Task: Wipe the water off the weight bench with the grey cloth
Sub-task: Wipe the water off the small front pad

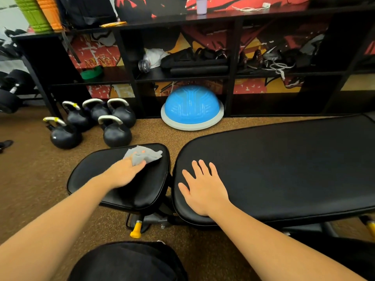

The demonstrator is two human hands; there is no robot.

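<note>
Black bench [284,169], long pad at right, small seat pad at left | right hand [205,189] flat on long pad, fingers spread, holding nothing | left hand [123,172] on seat pad, closed on bunched grey cloth [143,155] at the seat's far edge

Wall mural [95,57]: pale lettering behind the left shelf bay, roughly "ARMNEY"; reading uncertain, letters distorted and partly broken.
Kettlebell [64,135]: small pale label on the body, too small to read.
Dumbbell [12,92]: pale marking on the end (blurred), not legible.
Weight bench [284,165]: no legible brand or number.
</note>
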